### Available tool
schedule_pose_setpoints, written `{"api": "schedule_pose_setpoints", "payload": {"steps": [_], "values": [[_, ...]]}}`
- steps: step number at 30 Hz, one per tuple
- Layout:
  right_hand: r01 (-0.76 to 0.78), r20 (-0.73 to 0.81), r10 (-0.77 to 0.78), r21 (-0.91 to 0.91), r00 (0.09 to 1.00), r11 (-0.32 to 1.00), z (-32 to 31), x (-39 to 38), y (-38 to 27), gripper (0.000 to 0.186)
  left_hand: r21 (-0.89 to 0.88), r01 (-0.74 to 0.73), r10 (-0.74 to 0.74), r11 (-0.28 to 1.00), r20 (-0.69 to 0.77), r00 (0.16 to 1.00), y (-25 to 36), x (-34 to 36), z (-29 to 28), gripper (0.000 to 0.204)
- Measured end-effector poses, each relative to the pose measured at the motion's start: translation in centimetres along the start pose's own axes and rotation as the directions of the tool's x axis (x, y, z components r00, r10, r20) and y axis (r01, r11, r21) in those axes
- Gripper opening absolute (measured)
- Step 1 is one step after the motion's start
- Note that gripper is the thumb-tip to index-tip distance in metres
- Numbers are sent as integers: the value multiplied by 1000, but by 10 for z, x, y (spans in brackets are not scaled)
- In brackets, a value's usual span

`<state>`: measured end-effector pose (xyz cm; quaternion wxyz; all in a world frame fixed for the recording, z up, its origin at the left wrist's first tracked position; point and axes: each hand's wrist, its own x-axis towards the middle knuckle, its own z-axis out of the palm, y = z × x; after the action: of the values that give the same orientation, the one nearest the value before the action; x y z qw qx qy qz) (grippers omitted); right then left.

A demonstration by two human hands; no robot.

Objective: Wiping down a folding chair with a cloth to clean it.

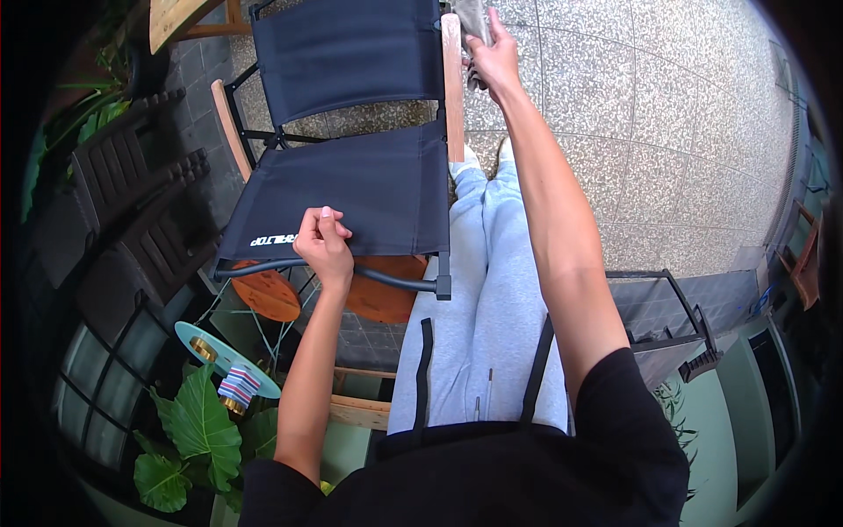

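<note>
A folding chair with a black fabric seat (369, 189), a black fabric backrest (351, 57) and wooden armrests stands in front of me, left of my legs. My right hand (494, 60) reaches far forward beside the chair's right armrest (452, 88). It grips a crumpled grey cloth (474, 22), part of which hangs below the fingers along the armrest's outer side. My left hand (325, 244) is loosely closed over the seat's front edge, fingers curled and nothing visible in them. Whether it touches the seat or its curved front tube (386, 279) I cannot tell.
Dark slatted chairs (118, 176) stand at the left. Near the lower left are a round light-blue tabletop (195, 334) with small items, orange-brown round seats (266, 292) and a large-leaved plant (200, 422). A wooden table corner (176, 19) shows at top left. Speckled tiles (615, 132) spread right.
</note>
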<state>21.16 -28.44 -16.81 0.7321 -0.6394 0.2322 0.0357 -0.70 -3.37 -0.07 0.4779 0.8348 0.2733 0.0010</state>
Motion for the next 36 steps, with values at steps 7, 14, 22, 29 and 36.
{"api": "schedule_pose_setpoints", "payload": {"steps": [7,14,22,29,36], "values": [[268,137,-236,-300,962,916,2,-11,10,57,-18,-8,8,1000,6,1000,2,1,2,34],[164,60,-156,-164,986,973,-3,-30,18,62,0,-3,3,1000,24,1000,3,0,6,34],[-46,34,48,-74,998,996,-2,-36,11,61,-3,1,-1,1000,25,1000,5,1,3,35],[159,78,-144,-234,987,959,0,-28,17,57,-23,10,-10,1000,28,1000,1,0,3,35],[219,168,-159,-436,973,873,-16,-84,15,57,-42,-10,10,999,3,1000,3,1,3,34]]}}
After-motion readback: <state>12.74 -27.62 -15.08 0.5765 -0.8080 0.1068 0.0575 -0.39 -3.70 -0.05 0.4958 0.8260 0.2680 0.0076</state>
